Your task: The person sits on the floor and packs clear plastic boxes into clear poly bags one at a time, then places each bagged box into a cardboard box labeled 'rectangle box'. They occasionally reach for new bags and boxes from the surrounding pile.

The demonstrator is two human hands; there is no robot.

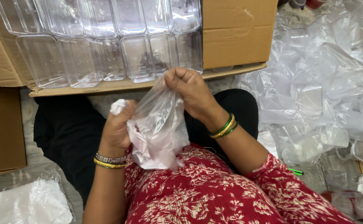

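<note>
2 hands share 1 thin clear plastic bag [158, 124] over the lap: right hand [189, 89] pinches its top edge shut, left hand [117, 128] grips its side, perhaps with crumpled white paper [118, 106]. Bag hangs lengthwise downward between them.

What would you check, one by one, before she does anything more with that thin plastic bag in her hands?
1. Left hand grips the plastic bag: ok.
2. Right hand pinches the bag's top edge: ok.
3. Bag mouth open: cannot tell.
4. White crumpled material held at the left hand: ok.
5. Clear containers packed in rows in the cardboard box: ok.
6. Bag free of tears: cannot tell.
</note>
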